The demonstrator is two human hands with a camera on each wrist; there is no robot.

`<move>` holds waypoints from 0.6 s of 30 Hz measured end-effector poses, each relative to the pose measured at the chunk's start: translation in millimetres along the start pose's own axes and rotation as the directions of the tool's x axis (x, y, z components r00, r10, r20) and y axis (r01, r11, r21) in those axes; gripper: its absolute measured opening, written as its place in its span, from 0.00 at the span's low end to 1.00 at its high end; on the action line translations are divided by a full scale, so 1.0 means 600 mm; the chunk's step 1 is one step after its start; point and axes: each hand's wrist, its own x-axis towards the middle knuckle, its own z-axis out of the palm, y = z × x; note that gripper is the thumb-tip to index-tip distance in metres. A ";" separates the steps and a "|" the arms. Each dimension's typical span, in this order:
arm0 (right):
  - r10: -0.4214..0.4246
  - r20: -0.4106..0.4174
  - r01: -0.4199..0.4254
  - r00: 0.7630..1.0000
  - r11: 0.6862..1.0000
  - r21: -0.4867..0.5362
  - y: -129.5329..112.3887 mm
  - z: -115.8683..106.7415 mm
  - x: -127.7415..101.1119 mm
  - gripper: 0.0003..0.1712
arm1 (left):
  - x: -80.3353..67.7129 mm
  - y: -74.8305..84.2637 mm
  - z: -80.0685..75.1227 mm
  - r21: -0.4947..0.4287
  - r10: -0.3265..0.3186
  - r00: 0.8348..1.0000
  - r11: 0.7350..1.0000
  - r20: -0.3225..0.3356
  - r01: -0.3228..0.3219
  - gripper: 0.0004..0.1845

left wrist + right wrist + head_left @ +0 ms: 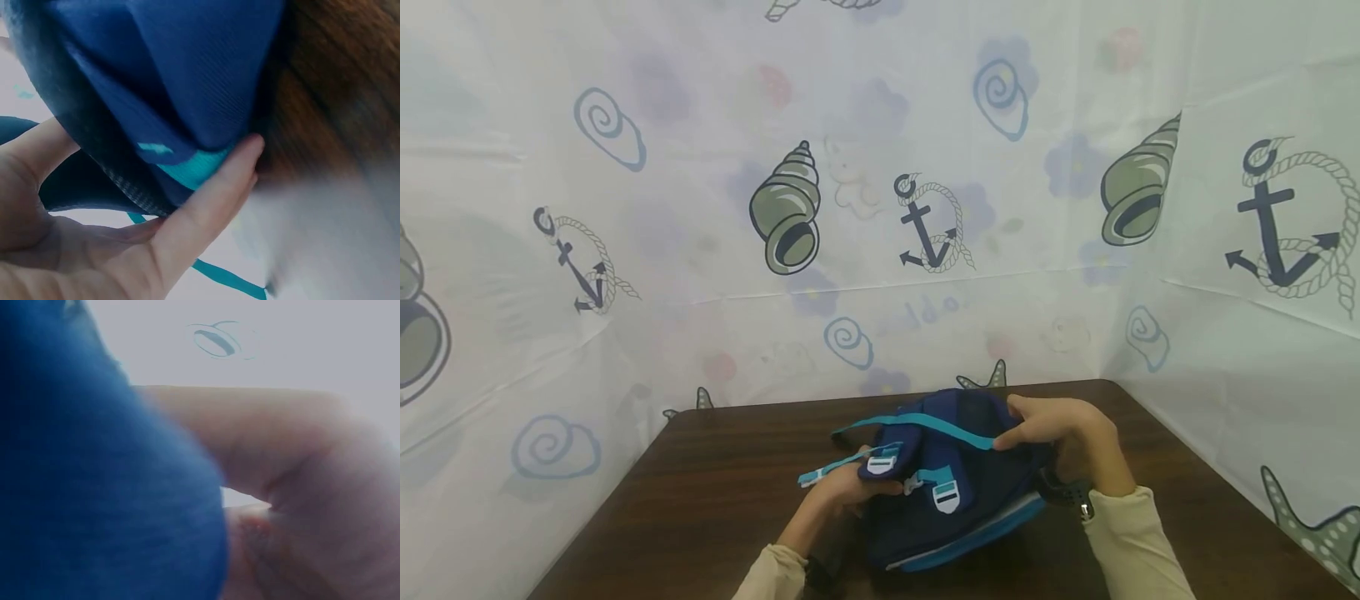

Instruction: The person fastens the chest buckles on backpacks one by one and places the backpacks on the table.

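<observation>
A navy blue backpack [996, 483] with turquoise trim is held tilted over the brown table, its straps facing up. The left hand [847, 486] grips its left side near a white strap buckle [882, 464]. In the left wrist view, the thumb and fingers close around the navy fabric [200, 81] and a dark padded edge. On the opposite side, the right hand [1054, 419] holds the bag with its thumb by a turquoise strap [942, 426]. Blue fabric [106, 475] fills much of the right wrist view and hides the fingertips.
The dark wooden table [730, 475] extends around the bag. White sheeting [700, 358] printed with shells and anchors rises behind it and along both sides. A loose turquoise strap end [811, 477] hangs out to the left.
</observation>
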 end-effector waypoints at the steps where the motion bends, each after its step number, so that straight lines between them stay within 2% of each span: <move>1: 0.001 0.009 -0.001 1.000 1.000 0.001 -0.001 0.002 0.002 0.27 | 0.000 0.001 -0.001 0.020 0.002 1.000 1.000 -0.003 -0.002 0.46; 5: 0.063 0.056 -0.067 0.996 0.995 0.074 -0.001 0.010 0.009 0.33 | -0.002 0.002 -0.005 0.086 -0.002 1.000 0.996 -0.025 0.004 0.45; 8: 0.090 0.082 -0.098 0.993 0.990 0.104 0.000 0.016 0.014 0.35 | -0.003 0.003 -0.009 0.133 -0.002 0.999 0.991 -0.041 0.008 0.45; 14: 0.106 0.139 -0.128 0.985 0.980 0.153 0.002 0.029 0.026 0.28 | -0.007 0.001 -0.017 0.176 0.045 0.996 0.984 -0.077 -0.030 0.48; 18: 0.108 0.173 -0.127 0.979 0.986 0.106 0.007 0.038 0.036 0.23 | -0.008 -0.001 -0.019 0.231 0.061 0.992 0.972 -0.111 -0.034 0.44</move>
